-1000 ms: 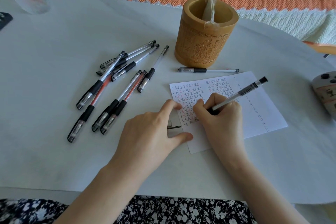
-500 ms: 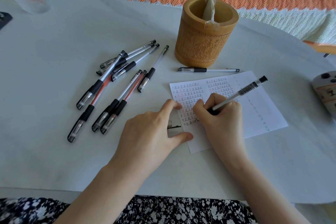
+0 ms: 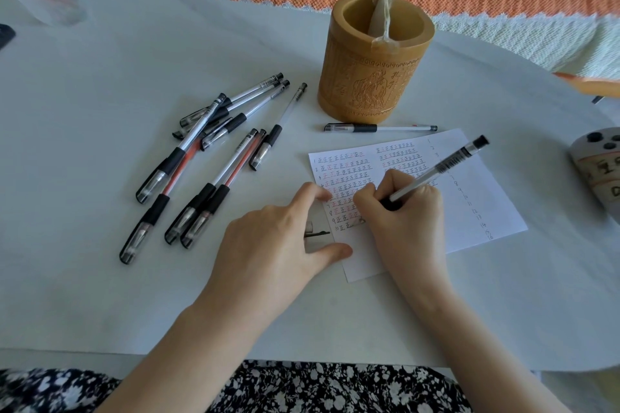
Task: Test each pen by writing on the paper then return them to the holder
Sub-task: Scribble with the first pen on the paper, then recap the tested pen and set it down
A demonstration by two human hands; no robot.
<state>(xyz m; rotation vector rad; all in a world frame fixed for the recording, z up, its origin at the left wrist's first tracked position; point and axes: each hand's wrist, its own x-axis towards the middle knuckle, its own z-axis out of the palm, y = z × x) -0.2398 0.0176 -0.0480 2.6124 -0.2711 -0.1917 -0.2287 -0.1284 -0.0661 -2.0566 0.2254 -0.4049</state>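
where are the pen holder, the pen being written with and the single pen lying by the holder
pen holder [image 3: 369,84]: head view, carved front wall
writing pen [image 3: 446,165]: head view, barrel above the fingers
single pen [image 3: 365,128]: head view, black grip section

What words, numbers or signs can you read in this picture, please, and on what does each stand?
"正", repeated in black and red, in rows numbered "1" to "10": paper.
"1 2 3" and "8" to "16": down its right side; the pen hides those between.
Carved characters on the holder: too small to read.
Print on the pen and loose pens: too small.
Marks on the grey object: cut off, unreadable.
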